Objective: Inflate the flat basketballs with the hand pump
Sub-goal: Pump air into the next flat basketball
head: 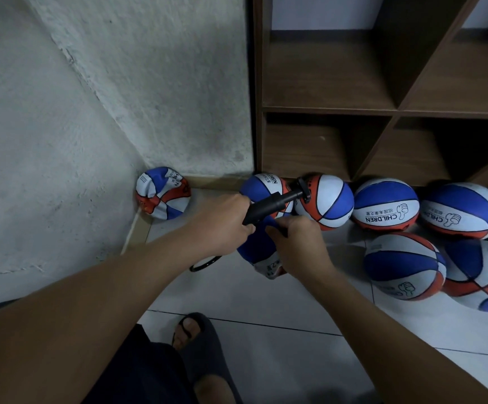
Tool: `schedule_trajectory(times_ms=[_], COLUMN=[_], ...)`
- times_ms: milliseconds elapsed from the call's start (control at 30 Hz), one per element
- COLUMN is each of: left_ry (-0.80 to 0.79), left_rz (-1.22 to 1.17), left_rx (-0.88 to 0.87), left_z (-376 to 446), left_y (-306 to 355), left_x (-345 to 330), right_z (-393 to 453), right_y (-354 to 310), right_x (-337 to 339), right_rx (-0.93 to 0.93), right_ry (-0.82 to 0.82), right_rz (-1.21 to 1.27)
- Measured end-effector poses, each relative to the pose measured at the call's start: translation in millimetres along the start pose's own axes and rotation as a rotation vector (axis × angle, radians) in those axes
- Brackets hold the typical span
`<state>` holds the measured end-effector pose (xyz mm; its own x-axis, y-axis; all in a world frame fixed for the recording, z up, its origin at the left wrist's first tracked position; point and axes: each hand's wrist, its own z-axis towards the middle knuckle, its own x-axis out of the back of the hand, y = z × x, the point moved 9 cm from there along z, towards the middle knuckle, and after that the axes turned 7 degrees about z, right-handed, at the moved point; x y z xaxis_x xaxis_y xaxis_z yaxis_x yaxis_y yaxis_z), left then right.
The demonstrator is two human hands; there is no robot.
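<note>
Our left hand [222, 223] gripped the black plastic hand pump [275, 204], barrel angled up-right (toward the shelf), while our right hand [295, 243] pinched something at the crumpled blue-white flat basketball [256, 249] directly below.

Dim, soft indoor light (wide-angle edges bend).

A black hand pump [269, 206] angles up-right above a limp blue-and-white flat basketball [261, 252], a crumpled one [162, 193] sits in the wall corner, and round blue-white-orange balls [385, 204] lie along the shelf base.
</note>
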<state>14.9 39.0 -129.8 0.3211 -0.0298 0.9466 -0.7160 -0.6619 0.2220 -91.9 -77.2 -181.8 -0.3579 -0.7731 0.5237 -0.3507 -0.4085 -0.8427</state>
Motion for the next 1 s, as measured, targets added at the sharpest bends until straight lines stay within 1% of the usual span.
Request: schedule_trajectory(times_ms=[67,167,300,400,533,600,733,800,867,933,1000], left_ry=[0.008,-0.002,0.015,-0.054,-0.173,-0.188,-0.117,-0.153,-0.197,-0.238,-0.28], left_rz=[-0.03,-0.15,-0.137,-0.21,-0.308,-0.353,-0.405,-0.44,-0.388,-0.34,-0.339], left_rx=[0.02,0.051,0.046,0.052,0.016,0.009,0.008,0.049,0.069,0.047,0.005], left_z=[1,3,4,5,0,-3,-4,-6,-7,-9,-10], left_y=[-2,-7,-3,-2,3,4,4,2,0,4,13], left_x=[-1,0,2,-6,-21,-25,-22,-37,-56,-72,-85], right_z=[-1,-3,-3,-4,-7,-8,-13,-18,-26,-36,-42], right_y=[-4,-9,-13,-6,8,24,67,90,109,122,125], right_x=[3,10,13,10,0,-4,-6,-6,-8,-13,-19], right_rx=[0.027,0.04,0.072,0.058,0.059,-0.006,-0.197,-0.283,-0.362,-0.402,-0.405], right_ry=[0.034,0.073,0.088,0.074,-0.003,-0.019,-0.022,-0.007,-0.01,-0.027,-0.074], right_rz=[-0.034,0.007,-0.006,0.045,0.092,0.059,-0.019,-0.034,-0.041,-0.017,0.031])
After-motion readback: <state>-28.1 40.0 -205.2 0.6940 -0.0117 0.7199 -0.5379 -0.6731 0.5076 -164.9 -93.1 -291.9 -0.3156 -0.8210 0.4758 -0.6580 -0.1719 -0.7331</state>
